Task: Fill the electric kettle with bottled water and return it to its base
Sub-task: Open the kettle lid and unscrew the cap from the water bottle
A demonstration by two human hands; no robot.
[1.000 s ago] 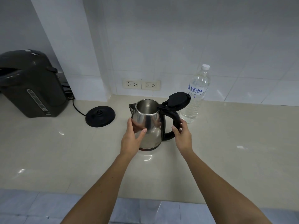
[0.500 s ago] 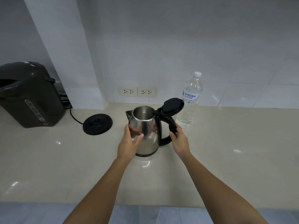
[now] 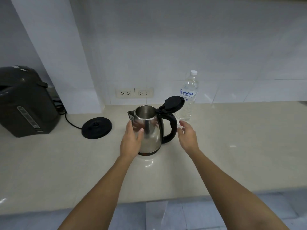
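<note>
One steel kettle point(image 3: 149, 131), lid point(image 3: 172, 103) raised, upright on counter point(image 3: 232, 155), between both hands. Left hand point(image 3: 131, 143) flat against its side; right hand point(image 3: 187, 136) spread, empty, beside handle point(image 3: 172, 125). Bottle point(image 3: 187, 100) just beyond right hand; base point(image 3: 96, 127) left of left hand.

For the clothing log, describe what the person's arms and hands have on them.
The left hand and right hand are bare: no gloves, rings or watch showing. Both forearms are uncovered to the frame's lower edge, with no sleeve in view.
</note>
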